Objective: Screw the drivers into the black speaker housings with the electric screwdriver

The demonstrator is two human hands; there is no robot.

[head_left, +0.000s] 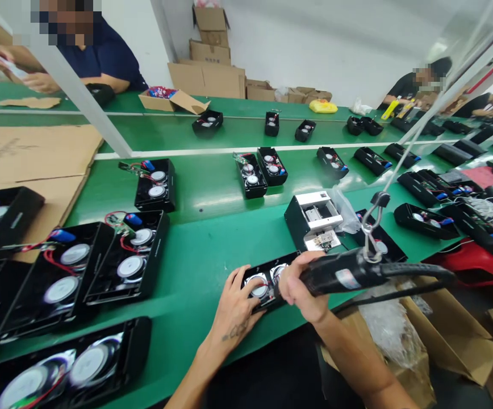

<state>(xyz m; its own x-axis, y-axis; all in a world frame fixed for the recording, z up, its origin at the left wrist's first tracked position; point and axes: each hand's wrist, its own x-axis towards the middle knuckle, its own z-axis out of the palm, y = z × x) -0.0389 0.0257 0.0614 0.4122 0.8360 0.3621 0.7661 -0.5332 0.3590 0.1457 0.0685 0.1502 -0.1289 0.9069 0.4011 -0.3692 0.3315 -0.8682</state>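
In the head view, a black speaker box [274,304] lies on the green bench close in front of me. Two round silver-white speakers [259,287] sit inside it. My left hand [237,301] grips the box at its left end, with fingers over the rim. My right hand [301,287] is wrapped round a black electric screwdriver [338,274], which hangs from a hook and cord. The screwdriver's tip is hidden behind my right hand, over the box's right part. Just beyond stands a white-and-black screw feeder [314,215].
Several open speaker boxes [129,267] with red wires and blue batteries stand at left. More boxes [272,166] lie along the green conveyor [204,199]. Cardboard [29,150] covers the far left. Plastic-filled cartons [442,335] stand at lower right. Other people work across the line.
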